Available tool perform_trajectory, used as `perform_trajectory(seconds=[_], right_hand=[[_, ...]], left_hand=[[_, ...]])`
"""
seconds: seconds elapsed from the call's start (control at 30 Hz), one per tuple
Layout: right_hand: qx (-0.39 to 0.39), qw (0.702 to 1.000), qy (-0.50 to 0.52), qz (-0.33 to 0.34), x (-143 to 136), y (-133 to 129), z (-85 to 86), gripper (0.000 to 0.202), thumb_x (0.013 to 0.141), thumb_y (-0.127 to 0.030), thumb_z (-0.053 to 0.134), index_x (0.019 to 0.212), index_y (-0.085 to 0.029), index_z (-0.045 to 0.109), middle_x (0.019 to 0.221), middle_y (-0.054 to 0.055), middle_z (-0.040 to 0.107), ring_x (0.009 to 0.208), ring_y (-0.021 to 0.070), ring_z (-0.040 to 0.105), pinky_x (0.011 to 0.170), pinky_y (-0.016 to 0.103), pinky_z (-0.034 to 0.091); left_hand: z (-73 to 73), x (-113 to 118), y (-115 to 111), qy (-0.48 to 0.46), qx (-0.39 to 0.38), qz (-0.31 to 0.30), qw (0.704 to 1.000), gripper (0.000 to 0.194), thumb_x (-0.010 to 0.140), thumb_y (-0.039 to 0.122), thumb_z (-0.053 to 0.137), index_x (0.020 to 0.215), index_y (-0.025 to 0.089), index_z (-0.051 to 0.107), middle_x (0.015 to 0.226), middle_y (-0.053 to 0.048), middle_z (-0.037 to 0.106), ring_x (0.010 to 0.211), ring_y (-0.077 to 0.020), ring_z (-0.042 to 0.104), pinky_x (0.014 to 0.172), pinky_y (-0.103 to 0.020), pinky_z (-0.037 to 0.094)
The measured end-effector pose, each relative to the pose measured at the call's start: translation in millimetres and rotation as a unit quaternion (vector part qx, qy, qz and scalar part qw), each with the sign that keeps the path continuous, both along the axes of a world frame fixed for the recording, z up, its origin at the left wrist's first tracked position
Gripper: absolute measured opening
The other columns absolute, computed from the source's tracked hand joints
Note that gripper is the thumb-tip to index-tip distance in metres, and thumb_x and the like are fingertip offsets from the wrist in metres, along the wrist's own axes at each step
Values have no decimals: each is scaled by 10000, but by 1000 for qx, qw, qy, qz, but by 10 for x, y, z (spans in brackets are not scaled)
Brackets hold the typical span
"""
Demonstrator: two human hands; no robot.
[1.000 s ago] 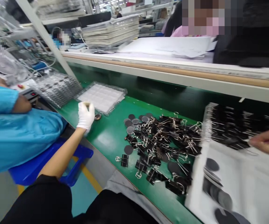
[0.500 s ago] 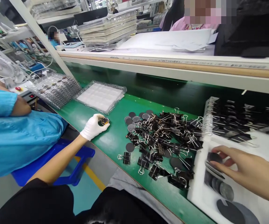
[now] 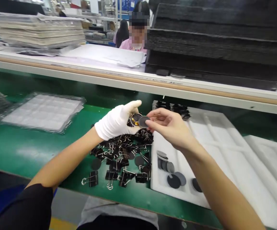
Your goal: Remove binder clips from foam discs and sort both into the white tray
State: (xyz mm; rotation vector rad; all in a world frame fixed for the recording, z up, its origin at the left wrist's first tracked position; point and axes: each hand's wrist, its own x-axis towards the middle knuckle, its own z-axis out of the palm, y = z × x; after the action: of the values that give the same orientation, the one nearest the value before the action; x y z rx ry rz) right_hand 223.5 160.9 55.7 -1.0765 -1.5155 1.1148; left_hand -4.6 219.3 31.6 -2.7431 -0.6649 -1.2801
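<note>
My left hand (image 3: 119, 120), in a white glove, holds a small round metal-rimmed part (image 3: 134, 118) with a yellow-orange piece inside, between thumb and fingers. My bare right hand (image 3: 169, 126) pinches a thin dark grey disc (image 3: 143, 121) by its edge. The disc overlaps the right side of the round part; whether they touch is unclear. Beneath both hands lies a heap of black binder clips (image 3: 124, 156), mixed with some dark discs. More grey discs (image 3: 170, 167) stand and lie in the white foam tray (image 3: 154, 179) below my right forearm.
A clear blister tray with white compartments (image 3: 39, 111) lies on the green table (image 3: 33, 153) at left. A second foam tray (image 3: 273, 156) is at right. Across the shelf rail (image 3: 92, 76) are stacked trays (image 3: 40, 33), black foam sheets (image 3: 212, 48) and a seated person (image 3: 133, 41).
The view has turned right. My right hand has lifted a disc from the foam tray and brought it to the round part, and my left hand now holds that part above the clips.
</note>
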Motion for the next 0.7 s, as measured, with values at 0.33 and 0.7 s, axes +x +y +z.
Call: perform_trajectory(seconds=[0.33, 0.7], right_hand=[[-48, 998, 24, -15, -26, 216, -375, 457, 732, -359, 905, 1106, -183, 711, 929, 29, 690, 662, 118, 639, 569, 262, 492], [-156, 947, 263, -95, 195, 352, -660, 421, 592, -351, 1000, 885, -233, 722, 905, -11, 745, 798, 143, 725, 672, 235, 582]], left_hand=[[-180, 208, 177, 62, 82, -4, 995, 540, 918, 327, 704, 1397, 161, 517, 1089, -91, 766, 845, -188, 757, 763, -288, 572], [145, -43, 208, 315, -155, 75, 933, 337, 1009, 516, 567, 1054, 231, 741, 951, -24, 725, 817, -176, 678, 704, -278, 437]])
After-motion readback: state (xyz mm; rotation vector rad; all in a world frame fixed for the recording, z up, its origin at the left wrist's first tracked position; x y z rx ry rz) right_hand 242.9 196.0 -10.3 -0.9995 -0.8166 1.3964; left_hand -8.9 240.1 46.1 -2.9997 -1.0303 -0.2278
